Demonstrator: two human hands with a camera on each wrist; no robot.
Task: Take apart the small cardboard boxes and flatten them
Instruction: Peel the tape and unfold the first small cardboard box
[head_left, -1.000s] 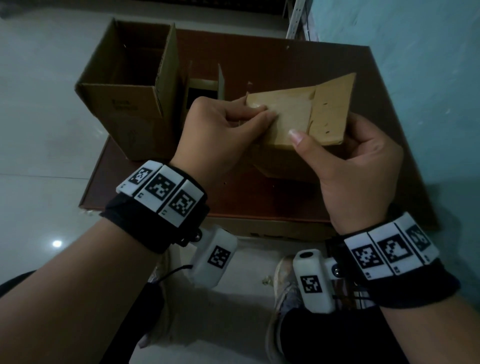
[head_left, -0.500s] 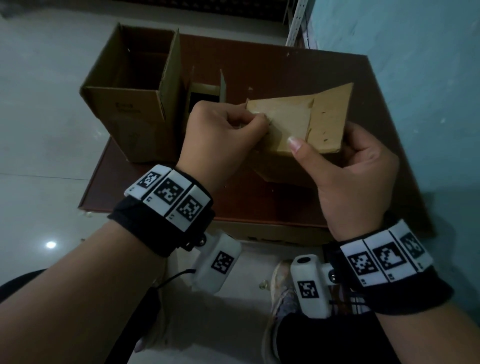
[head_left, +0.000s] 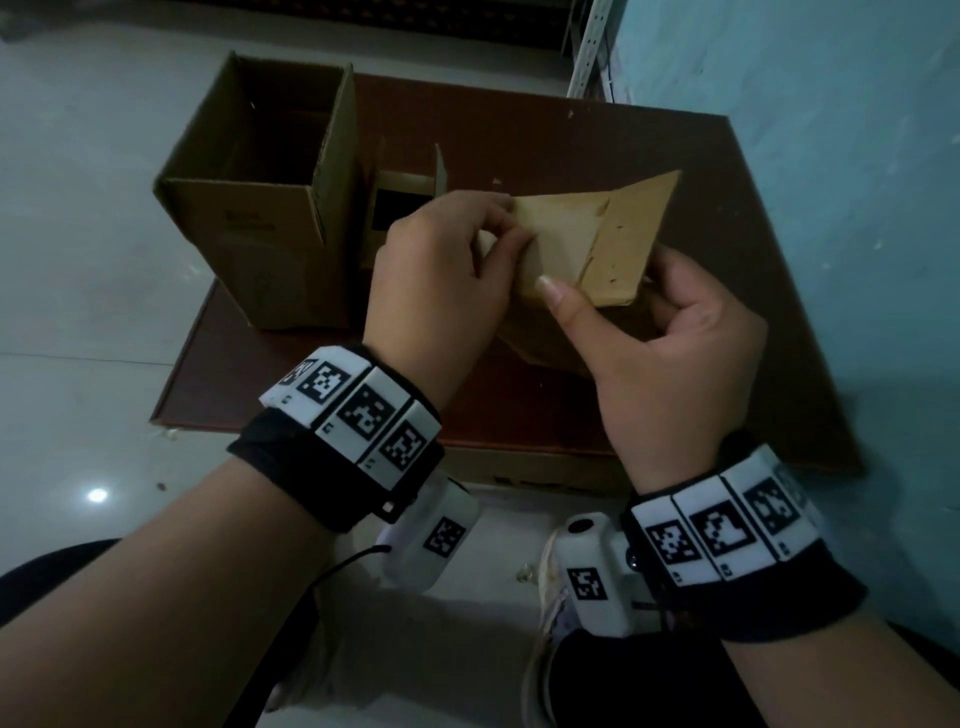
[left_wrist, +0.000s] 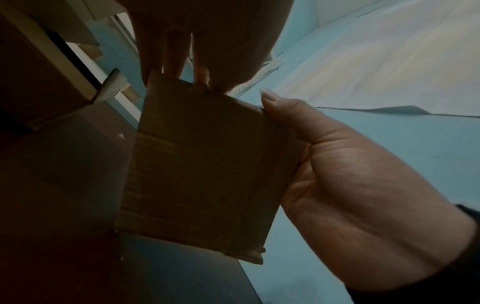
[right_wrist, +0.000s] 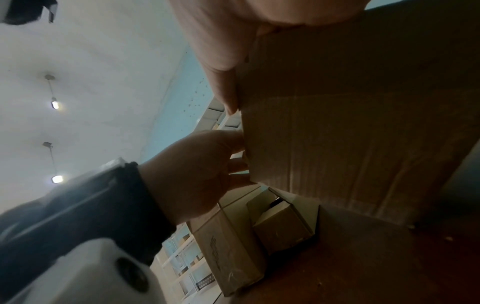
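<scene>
Both hands held the small cardboard box (head_left: 582, 244) above the brown table (head_left: 597, 135). The left hand (head_left: 441, 270) pinched the box's left edge with curled fingers. The right hand (head_left: 670, 358) gripped its right side, thumb (head_left: 563, 304) laid across the near face, one flap (head_left: 631, 234) raised. A larger open box (head_left: 260, 244) and another small box (head_left: 405, 208) stood on the table at left.

Matt brown cardboard box (head_left: 566, 244), reddish wooden tabletop (head_left: 545, 410), glossy floor (head_left: 78, 260)
</scene>
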